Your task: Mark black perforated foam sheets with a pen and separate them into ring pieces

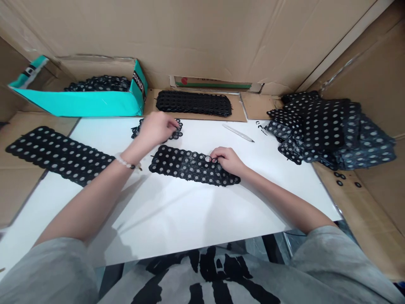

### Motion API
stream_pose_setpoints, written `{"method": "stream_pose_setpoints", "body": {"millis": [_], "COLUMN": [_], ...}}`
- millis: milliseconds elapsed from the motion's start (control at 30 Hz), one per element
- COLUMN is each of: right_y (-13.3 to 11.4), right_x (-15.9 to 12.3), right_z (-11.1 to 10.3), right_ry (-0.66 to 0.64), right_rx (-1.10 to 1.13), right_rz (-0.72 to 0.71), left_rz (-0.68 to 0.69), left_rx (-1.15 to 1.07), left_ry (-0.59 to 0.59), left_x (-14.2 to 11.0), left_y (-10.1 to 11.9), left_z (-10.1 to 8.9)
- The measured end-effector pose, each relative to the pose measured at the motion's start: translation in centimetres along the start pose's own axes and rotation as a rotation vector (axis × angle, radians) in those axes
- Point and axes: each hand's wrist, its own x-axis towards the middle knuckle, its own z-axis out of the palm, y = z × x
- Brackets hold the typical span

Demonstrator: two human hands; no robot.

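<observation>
On the desk [177, 219], the right hand [226, 160] pinches the edge of a black mesh strip [186, 166], likely light and floppy, best held there; the left hand [156, 130] curls narrowly above a smaller piece [175, 135].

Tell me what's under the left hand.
The left hand is over a small black ring-mesh piece lying on a white board. The mesh's edges show around the hand, but the part beneath the palm is covered.

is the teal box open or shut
Open: the teal cardboard box has no lid over it, and a pile of black ring mesh shows inside.
</observation>
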Motion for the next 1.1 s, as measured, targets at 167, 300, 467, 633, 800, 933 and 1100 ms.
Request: {"method": "stream_pose_setpoints", "body": {"millis": [167, 300, 467, 633, 800, 933, 1100], "right_y": [0.3, 0.4, 0.5, 0.6, 0.2, -1.0, -2.1], "right_x": [-0.2, -0.2, 0.0, 0.5, 0.5, 0.1, -0.2], "right_z": [-0.2, -0.3, -0.9, -2.3, -3.9, -4.0, -1.3], "right_ry": [-0.012, -0.017, -0.078, -0.122, -0.138, -0.111, 0.044], "right_rx": [-0.032, -0.031, 0.063, 0.114, 0.073, 0.060, -0.287], "right_rz": [-0.030, -0.032, -0.003, 0.067, 0.078, 0.057, 0.093], "left_rz": [-0.122, 0.009, 0.369, 0.417, 0.317, 0.342, 0.360], "left_rx": [0.214, 0.216, -0.045, -0.226, -0.265, -0.262, -0.218], "left_ry": [0.074, 0.129, -0.384, -0.486, -0.354, -0.327, -0.272], "left_x": [0.1, -0.6, -1.1, -2.6, -3.5, -3.7, -3.7], "left_y": [-2.4, -0.9, 1.5, 3.4, 4.1, 4.3, 4.2], "left_z": [-1.7, -1.3, 1.1, 4.7, 6.1, 6.3, 6.6]}}
